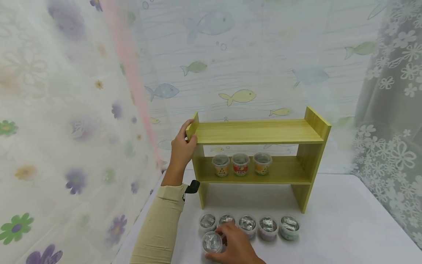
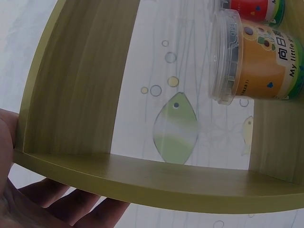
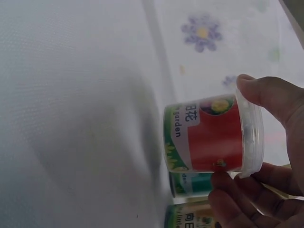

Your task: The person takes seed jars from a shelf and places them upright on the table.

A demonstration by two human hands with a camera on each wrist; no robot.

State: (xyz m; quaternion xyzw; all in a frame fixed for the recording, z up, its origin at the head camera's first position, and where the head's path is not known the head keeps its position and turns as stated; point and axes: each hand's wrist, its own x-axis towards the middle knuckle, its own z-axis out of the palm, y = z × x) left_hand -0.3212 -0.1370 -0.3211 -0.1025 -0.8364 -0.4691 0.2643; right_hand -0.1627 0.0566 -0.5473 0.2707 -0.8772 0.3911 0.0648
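Three hangings close in the scene: a fish cloth [image 1: 270,55] behind, a flower cloth [image 1: 49,154] at the left and sheer lace [image 1: 392,154] at the right. Before them is a white table [image 1: 349,223], and on it stands a yellow-green wooden shelf [image 1: 257,132] with a top board, a lower board and two end panels. A beige sleeve [image 1: 161,223] covers the left forearm.

The hands are well apart. The left hand [image 1: 182,148] grips the shelf's left end panel near the top, fingers along its outer face. The right hand [image 1: 239,245] holds a red-labelled cup [image 3: 216,137] by its clear lid, thumb on one side and fingers on the other. This cup is upright, in front of the left part of a row of five cups [image 1: 289,228] with silvery tops, set before the shelf. Whether its base touches the table, I cannot tell.

Three more cups [image 1: 240,164] stand side by side on the lower board: orange, red, orange. Smallest is a black piece [image 1: 192,187] at the left cuff.
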